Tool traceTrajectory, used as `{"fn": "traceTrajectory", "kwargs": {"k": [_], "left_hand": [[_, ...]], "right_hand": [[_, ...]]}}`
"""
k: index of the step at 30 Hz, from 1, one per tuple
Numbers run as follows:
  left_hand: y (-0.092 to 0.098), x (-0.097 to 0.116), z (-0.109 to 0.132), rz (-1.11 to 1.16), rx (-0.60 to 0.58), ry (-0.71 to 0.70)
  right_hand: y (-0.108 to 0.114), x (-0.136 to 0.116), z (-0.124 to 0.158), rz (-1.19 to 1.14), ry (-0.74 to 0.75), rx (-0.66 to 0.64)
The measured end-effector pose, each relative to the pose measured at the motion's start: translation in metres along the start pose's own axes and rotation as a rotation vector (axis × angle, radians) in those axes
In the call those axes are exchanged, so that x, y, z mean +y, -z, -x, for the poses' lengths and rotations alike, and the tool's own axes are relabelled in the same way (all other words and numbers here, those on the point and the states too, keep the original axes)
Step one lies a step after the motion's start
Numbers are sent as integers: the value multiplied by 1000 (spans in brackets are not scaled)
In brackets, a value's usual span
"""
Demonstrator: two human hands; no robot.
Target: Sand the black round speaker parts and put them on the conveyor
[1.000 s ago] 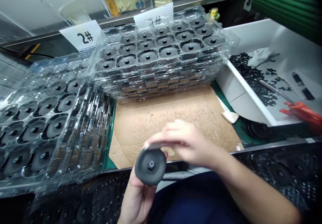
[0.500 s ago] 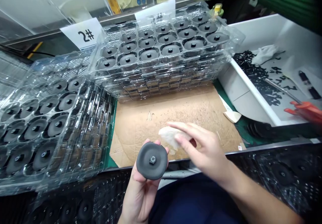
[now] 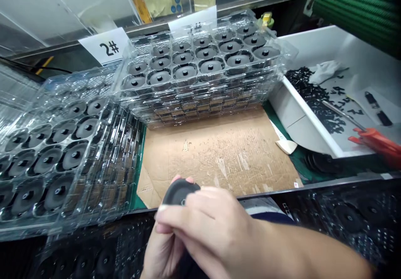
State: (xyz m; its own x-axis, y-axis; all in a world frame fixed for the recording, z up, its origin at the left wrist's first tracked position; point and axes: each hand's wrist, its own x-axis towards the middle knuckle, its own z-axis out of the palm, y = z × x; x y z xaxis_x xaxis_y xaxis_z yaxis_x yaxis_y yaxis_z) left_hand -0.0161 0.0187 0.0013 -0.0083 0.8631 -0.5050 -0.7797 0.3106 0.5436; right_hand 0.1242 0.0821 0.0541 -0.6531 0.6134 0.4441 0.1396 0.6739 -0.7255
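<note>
Left hand point(image 3: 161, 256) cradles black disc point(image 3: 179, 192), right hand point(image 3: 213, 224) covering it from above; stacked clear plastic trays point(image 3: 200, 103) of like discs sit ahead, beside a card marked 2# point(image 3: 105, 47).

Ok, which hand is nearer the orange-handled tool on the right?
Right hand is nearer the orange-handled tool: it sits down and left of it, over the black disc. Left hand is farther away, under that disc.
</note>
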Motion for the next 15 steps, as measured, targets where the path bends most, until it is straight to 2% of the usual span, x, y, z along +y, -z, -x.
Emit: {"fn": "traceTrajectory", "kwargs": {"k": [2, 5, 7, 9, 10, 12, 15], "left_hand": [[7, 4, 1, 40, -70, 15], [16, 4, 0, 72, -103, 78], [17, 3, -1, 83, -90, 92], [15, 5, 0, 79, -105, 111], [13, 7, 2, 73, -125, 128], [8, 12, 6, 66, -176, 156], [2, 15, 10, 94, -247, 149]], "right_hand": [[7, -1, 11, -87, -89, -119], [15, 3, 19, 75, -226, -100], [18, 10, 15, 191, -149, -44], [19, 20, 9, 123, -76, -26], [19, 26, 8, 47, -99, -5], [18, 37, 12, -78, -261, 69], [7, 51, 36, -115, -554, 150]]}}
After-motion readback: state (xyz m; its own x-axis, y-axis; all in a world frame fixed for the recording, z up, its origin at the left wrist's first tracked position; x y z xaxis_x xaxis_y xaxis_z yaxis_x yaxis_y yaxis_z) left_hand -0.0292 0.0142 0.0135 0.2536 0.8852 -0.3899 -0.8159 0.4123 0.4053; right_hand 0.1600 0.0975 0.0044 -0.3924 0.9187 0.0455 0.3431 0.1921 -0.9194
